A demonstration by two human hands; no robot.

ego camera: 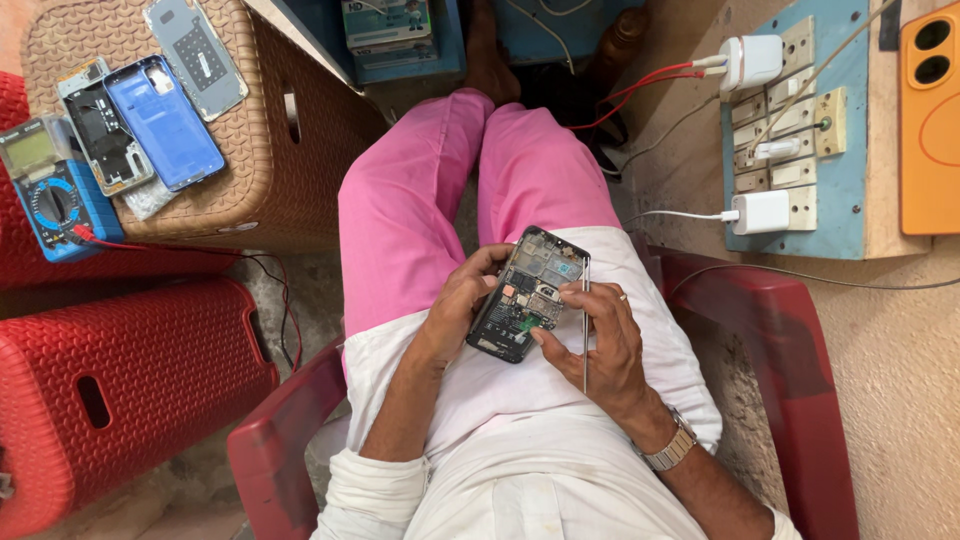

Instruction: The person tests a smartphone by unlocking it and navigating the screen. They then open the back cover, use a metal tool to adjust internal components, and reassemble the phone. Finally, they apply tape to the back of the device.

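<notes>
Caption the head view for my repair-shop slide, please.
Left hand cradles an opened phone over the lap while right hand holds tweezers against its circuit board.

Soft, even daylight fell on my hands (540,320); shadows beneath them stayed faint. No glare. Focus held sharp near them, with slight stretching toward the edges.

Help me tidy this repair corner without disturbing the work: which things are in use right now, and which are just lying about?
In use: opened phone, held by left hand; tweezers in right hand.

Lying about: blue phone cover, grey back panel, phone frame, multimeter, wicker stool, chargers, orange phone.
</notes>
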